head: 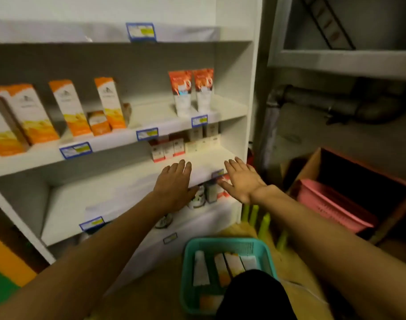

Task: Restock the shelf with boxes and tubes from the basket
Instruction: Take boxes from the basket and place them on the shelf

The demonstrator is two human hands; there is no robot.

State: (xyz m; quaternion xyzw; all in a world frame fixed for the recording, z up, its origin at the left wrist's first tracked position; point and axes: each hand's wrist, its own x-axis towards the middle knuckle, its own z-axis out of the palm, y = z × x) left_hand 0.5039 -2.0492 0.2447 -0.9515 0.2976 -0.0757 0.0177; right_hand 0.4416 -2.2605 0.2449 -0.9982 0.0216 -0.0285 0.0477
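Observation:
A white shelf unit [232, 65] fills the left and middle of the head view. A teal basket [190, 248] sits on the floor at the bottom centre, with a white tube [200, 269] and orange-and-white boxes [229, 265] lying inside. My left hand [174, 183] and my right hand [242, 181] are both stretched out flat, fingers straight, in front of the lower shelf's front edge [128, 192], and hold nothing. Orange boxes [68, 107] and two red-topped tubes [190, 91] stand on the middle shelf. Small boxes [172, 147] stand at the back of the lower shelf.
A cardboard box [312, 162] holding a pink basket [335, 204] stands on the floor at the right. Yellow-green sticks [264, 222] lean beside the shelf's foot. Grey pipes [324, 102] run along the wall behind. My dark-clothed knee [255, 294] covers part of the teal basket.

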